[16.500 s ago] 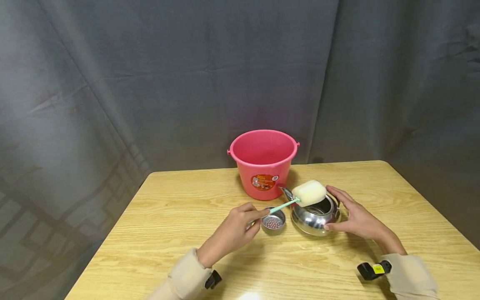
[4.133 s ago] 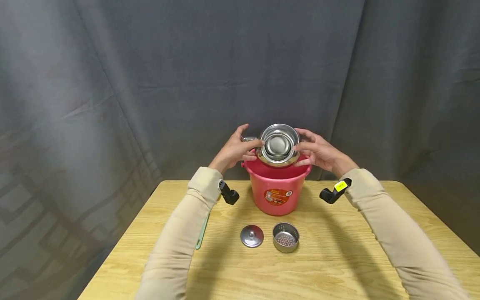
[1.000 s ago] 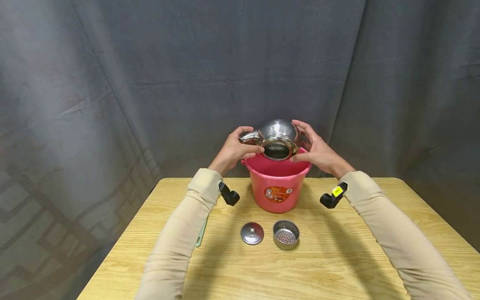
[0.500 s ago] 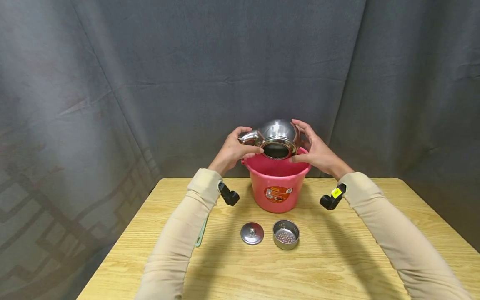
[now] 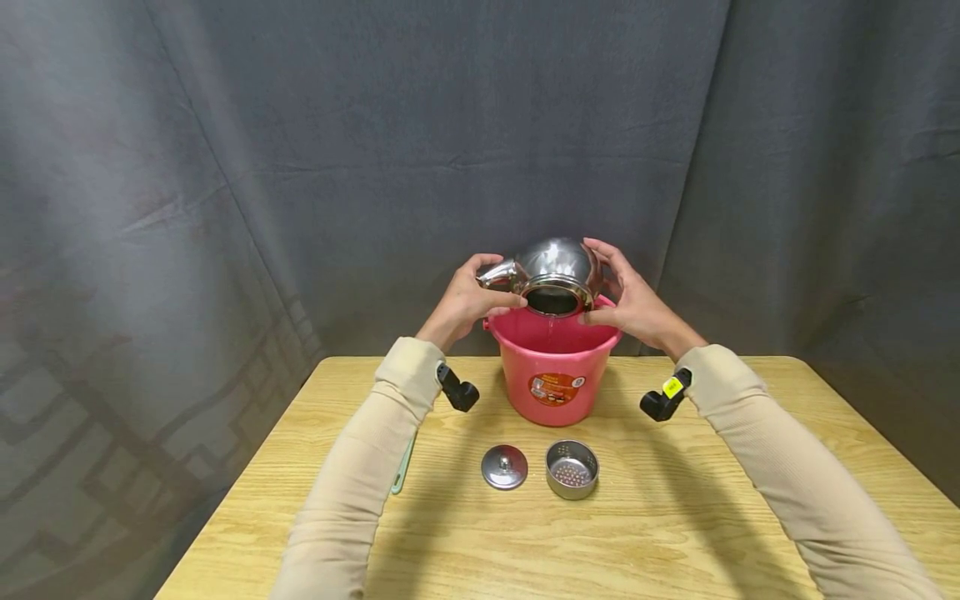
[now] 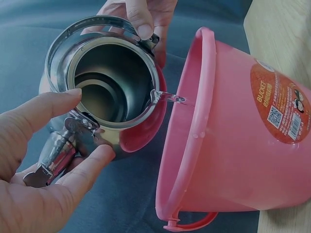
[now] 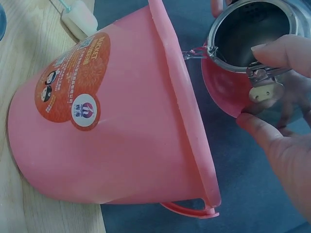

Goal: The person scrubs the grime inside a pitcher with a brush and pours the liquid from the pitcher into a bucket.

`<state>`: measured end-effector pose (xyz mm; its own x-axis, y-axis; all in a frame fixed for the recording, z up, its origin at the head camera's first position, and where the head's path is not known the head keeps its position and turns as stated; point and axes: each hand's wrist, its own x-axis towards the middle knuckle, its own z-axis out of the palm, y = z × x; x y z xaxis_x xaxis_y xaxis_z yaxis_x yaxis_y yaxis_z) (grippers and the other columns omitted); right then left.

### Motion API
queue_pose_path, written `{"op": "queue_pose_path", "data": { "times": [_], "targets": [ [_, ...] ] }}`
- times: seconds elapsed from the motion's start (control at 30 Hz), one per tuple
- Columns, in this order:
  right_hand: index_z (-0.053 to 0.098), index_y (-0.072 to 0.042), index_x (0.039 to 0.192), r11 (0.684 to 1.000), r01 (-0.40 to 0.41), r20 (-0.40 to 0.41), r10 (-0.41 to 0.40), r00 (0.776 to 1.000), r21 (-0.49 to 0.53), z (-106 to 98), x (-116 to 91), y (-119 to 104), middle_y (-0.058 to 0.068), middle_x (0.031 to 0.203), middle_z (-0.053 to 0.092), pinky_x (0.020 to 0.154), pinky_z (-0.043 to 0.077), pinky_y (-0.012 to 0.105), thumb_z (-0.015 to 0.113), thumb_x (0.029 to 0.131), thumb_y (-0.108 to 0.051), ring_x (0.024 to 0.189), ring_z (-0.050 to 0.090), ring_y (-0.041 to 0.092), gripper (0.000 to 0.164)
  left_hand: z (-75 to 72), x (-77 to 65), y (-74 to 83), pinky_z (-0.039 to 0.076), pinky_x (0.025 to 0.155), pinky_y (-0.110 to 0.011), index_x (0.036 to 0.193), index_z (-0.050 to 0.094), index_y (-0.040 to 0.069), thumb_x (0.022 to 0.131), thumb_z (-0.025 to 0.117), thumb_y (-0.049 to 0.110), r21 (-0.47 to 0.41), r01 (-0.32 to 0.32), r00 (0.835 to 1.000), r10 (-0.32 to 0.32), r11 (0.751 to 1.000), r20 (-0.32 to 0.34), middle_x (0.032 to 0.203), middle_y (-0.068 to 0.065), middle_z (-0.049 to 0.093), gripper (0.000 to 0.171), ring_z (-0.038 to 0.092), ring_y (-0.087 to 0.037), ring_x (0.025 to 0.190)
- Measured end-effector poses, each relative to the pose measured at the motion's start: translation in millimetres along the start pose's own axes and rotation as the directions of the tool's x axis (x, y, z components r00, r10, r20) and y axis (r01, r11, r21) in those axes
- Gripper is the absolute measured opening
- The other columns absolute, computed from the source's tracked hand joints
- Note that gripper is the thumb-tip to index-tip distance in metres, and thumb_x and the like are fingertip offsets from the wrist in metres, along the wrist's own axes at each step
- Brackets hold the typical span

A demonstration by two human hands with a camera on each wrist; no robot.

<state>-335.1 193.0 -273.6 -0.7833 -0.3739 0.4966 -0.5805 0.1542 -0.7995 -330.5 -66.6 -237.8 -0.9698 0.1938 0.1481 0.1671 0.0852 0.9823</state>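
A shiny steel kettle [image 5: 558, 258] is tipped over the pink bucket [image 5: 551, 367], its round mouth facing the person and down. My left hand [image 5: 468, 296] grips it on the spout side, thumb at the mouth's rim. On the opposite side my right hand [image 5: 633, 300] grips the body, thumb near the rim by the handle joint. A thin stream of water [image 6: 170, 97] runs from the lip into the bucket. Looking into the kettle [image 6: 109, 41] from the left wrist, I see its bare metal bottom. Water drops cling to the bucket's rim.
On the wooden table [image 5: 645, 533] lie a steel lid [image 5: 504, 467] and a perforated strainer basket [image 5: 572, 492], in front of the bucket. A sponge brush's green handle [image 5: 402, 467] shows beside the left sleeve; its white sponge head [image 7: 80, 19] appears in the right wrist view.
Earlier my left hand held the sponge brush at the kettle on the table; then both hands raised the kettle over the bucket. Over the last second it tips slightly, and water now streams out.
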Motion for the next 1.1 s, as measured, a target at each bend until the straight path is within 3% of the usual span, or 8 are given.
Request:
{"op": "queue_pose_path", "data": {
  "times": [0.1,0.33,0.63,0.87,1.0,1.1],
  "targets": [
    [0.025,-0.02,0.151,1.0,0.016,-0.001,-0.016,1.0,0.008,0,1,0,0.007,0.149,0.026,0.106,0.026,0.059,0.073,0.069,0.019,0.135,0.029,0.036,0.103,0.3,1.1,0.0,0.056,0.075,-0.039,0.135,0.045,0.01,0.07,0.08,-0.011,-0.002,-0.008,1.0,0.008,1.0,-0.004,0.114,-0.018,0.057,0.077,0.068,-0.023,0.077],
    [0.025,-0.02,0.151,0.999,0.033,-0.006,-0.033,0.999,0.019,0,0,-1,0.007,0.15,0.025,0.104,0.026,0.063,0.072,0.067,0.021,0.135,0.029,0.036,0.104,0.3,2.1,-0.1,0.056,0.074,-0.035,0.133,0.045,0.01,0.068,0.081,-0.011,-0.013,-0.023,1.0,0.023,1.0,-0.003,0.117,-0.018,0.055,0.078,0.067,-0.026,0.088],
    [0.024,-0.02,0.152,0.999,0.054,-0.003,-0.054,0.999,0.004,0,1,1,0.004,0.151,0.024,0.103,0.028,0.063,0.071,0.068,0.021,0.132,0.031,0.036,0.104,0.1,1.9,-0.3,0.054,0.082,-0.044,0.132,0.046,0.009,0.068,0.081,-0.012,-0.001,-0.048,0.999,0.048,0.999,-0.013,0.117,-0.017,0.055,0.076,0.066,-0.026,0.088],
    [0.023,-0.019,0.152,0.997,0.08,-0.008,-0.08,0.997,-0.004,2,0,0,0.004,0.151,0.026,0.102,0.032,0.06,0.072,0.068,0.022,0.13,0.036,0.032,0.105,-0.7,3.6,-3.1,0.055,0.077,-0.036,0.132,0.046,0.007,0.066,0.082,-0.013,0.024,-0.095,0.995,0.095,0.995,-0.018,0.115,-0.016,0.058,0.077,0.064,-0.03,0.098],
    [0.021,-0.012,0.151,0.997,0.079,-0.011,-0.079,0.997,-0.007,6,-4,-16,0.009,0.151,0.025,0.101,0.032,0.06,0.069,0.069,0.023,0.132,0.032,0.033,0.102,-1.3,3.4,-3.8,0.053,0.08,-0.033,0.131,0.047,0.007,0.066,0.083,-0.011,0.047,-0.117,0.993,0.118,0.992,-0.022,0.115,-0.015,0.059,0.077,0.059,-0.035,0.11],
    [0.02,-0.006,0.15,0.997,0.078,-0.013,-0.078,0.997,-0.005,9,-8,-28,0.012,0.152,0.024,0.101,0.032,0.06,0.068,0.069,0.024,0.132,0.031,0.034,0.099,-1.4,3.0,-3.8,0.052,0.083,-0.033,0.132,0.047,0.007,0.065,0.084,-0.009,0.062,-0.126,0.992,0.127,0.99,-0.024,0.115,-0.013,0.059,0.078,0.059,-0.033,0.11]
  ]
}}
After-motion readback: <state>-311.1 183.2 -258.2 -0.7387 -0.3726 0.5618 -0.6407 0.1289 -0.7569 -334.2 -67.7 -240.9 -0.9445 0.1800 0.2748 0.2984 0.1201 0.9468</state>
